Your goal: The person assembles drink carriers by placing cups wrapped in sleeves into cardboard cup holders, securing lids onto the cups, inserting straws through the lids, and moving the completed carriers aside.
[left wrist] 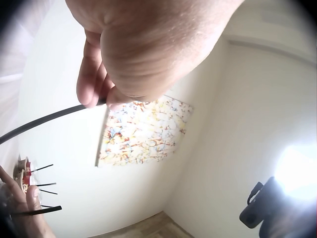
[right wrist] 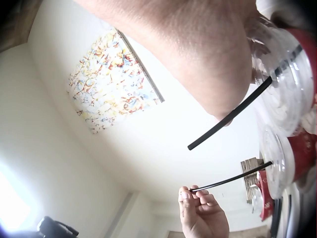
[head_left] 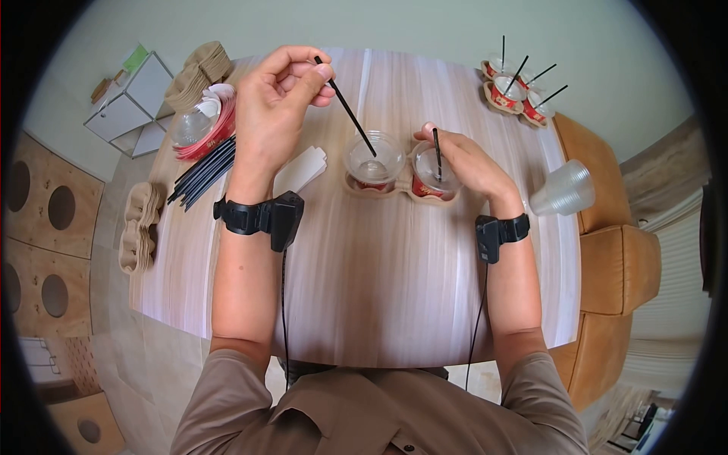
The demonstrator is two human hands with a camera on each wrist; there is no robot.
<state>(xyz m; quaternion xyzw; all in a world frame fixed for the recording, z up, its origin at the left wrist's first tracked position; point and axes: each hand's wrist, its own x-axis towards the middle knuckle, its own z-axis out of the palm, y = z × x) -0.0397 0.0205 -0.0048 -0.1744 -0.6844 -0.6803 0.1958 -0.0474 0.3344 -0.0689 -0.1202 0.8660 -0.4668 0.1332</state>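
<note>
My left hand [head_left: 277,114] pinches a black straw [head_left: 345,106] near its upper end between thumb and fingers. The straw slants down to the right, its lower tip at the clear domed lid [head_left: 365,145] of the left red cup. Beside it, a second lidded red cup [head_left: 422,186] has a black straw [head_left: 437,152] standing in it. Both cups sit in a brown cardboard carrier [head_left: 436,200]. My right hand [head_left: 474,165] holds the right cup from its right and far side, with some fingers hidden behind the lid; the right wrist view shows the palm close against this lid [right wrist: 280,94].
Cups with straws stand in another carrier [head_left: 523,114] at the far right. Stacked clear plastic cups [head_left: 563,188] lie by my right wrist. On the left are loose black straws [head_left: 201,174], white strips [head_left: 302,170], stacked red cups [head_left: 216,136] and cardboard carriers [head_left: 140,227].
</note>
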